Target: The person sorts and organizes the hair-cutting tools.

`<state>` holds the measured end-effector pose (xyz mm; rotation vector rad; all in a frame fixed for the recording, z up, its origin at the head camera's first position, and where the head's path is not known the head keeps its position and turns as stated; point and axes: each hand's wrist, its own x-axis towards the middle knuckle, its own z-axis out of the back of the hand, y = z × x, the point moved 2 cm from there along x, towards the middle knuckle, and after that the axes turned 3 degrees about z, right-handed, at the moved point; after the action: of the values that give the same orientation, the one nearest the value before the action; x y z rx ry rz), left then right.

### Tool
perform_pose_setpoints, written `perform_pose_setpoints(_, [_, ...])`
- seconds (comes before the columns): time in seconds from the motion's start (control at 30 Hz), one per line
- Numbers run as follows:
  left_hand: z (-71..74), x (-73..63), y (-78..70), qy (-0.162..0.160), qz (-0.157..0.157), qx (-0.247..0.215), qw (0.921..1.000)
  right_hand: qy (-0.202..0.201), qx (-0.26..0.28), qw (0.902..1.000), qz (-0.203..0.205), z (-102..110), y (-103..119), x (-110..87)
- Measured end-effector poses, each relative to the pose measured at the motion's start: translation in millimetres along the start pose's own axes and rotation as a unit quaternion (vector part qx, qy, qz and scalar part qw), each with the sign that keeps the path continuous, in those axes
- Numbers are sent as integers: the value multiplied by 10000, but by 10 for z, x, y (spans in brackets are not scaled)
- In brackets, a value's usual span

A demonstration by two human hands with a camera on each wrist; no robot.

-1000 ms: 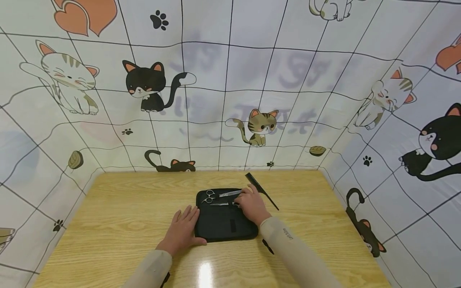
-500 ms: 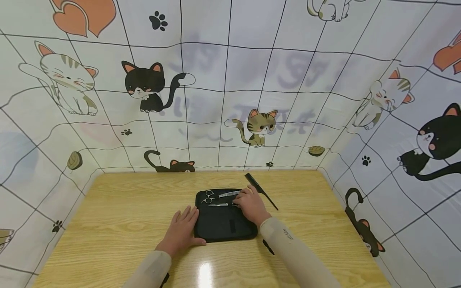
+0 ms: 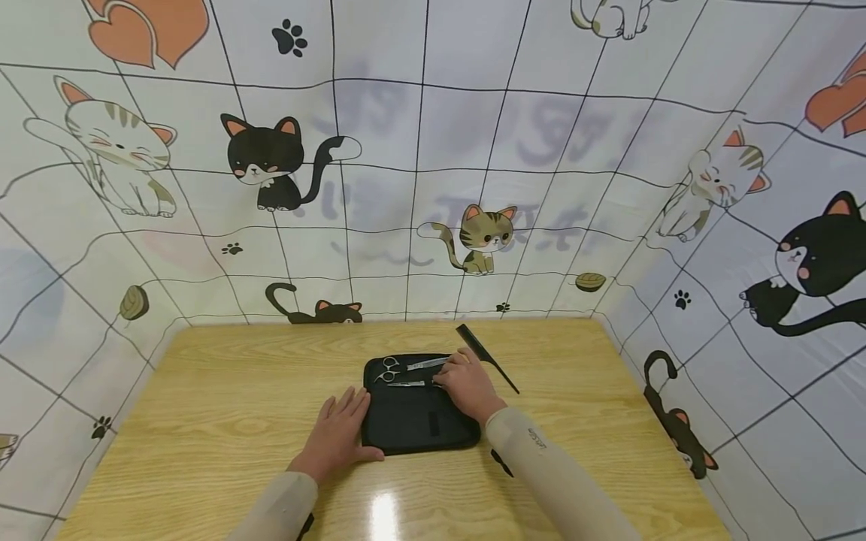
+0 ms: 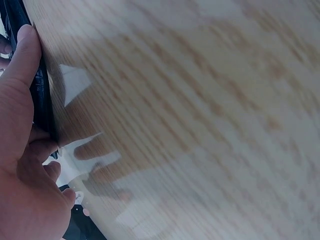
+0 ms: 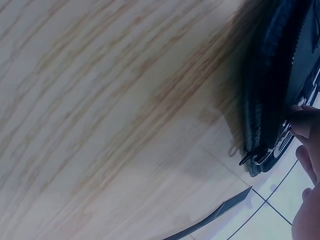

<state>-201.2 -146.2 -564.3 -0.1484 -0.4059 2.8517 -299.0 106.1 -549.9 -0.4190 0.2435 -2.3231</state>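
Observation:
A black zip case (image 3: 402, 424) lies open on the wooden table. My left hand (image 3: 336, 434) rests at its left side with fingers straight, the thumb along the front corner; the left wrist view shows that thumb (image 4: 27, 55) against the case's edge. Near the back of the case, thinning shears (image 3: 426, 364) lie with their finger rings to the left. Below them are scissors (image 3: 407, 384), blades pointing left. Over their handle end, my right hand (image 3: 468, 382) pinches them with curled fingers, hiding the rings. In the right wrist view a fingertip (image 5: 302, 120) is down inside the case.
A black rat-tail comb (image 3: 476, 346) lies on the table (image 3: 257, 391) behind and right of the case, tail toward the right. Cat-patterned white cloth (image 3: 386, 188) walls the table at the back and both sides. A zipper pull (image 5: 245, 159) hangs at the case's corner.
The scissors under my right hand have slid slightly left within the case. The left hand stays at the case's edge. The whole head view has shifted a little.

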Motion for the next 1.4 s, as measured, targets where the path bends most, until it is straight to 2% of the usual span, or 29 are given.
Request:
perform_pose_setpoints(0.23, [-2, 4, 6, 65, 27, 23, 10000, -83, 106, 9998, 113, 7, 7, 15])
perform_pose_setpoints(0.53, [-8, 7, 9, 103, 11, 65, 9999, 100, 539, 9984, -125, 1, -20, 40])
perform_pose_setpoints(0.7, [-8, 10, 11, 44, -31, 95, 9999, 54, 704, 9975, -81, 3, -50, 14])
perform_pose_setpoints(0.9, [-3, 2, 14, 24, -3, 66, 10000, 8, 868, 9953, -430, 17, -136, -74])
perform_pose_setpoints(1.17, [-1, -5, 6, 53, 33, 10, 10000, 464, 1373, 9881, -525, 53, -230, -149])
perform_pose_setpoints(1.4, [-3, -3, 7, 82, 10, 48, 10000, 411, 1268, 9896, -540, 51, -236, -145])
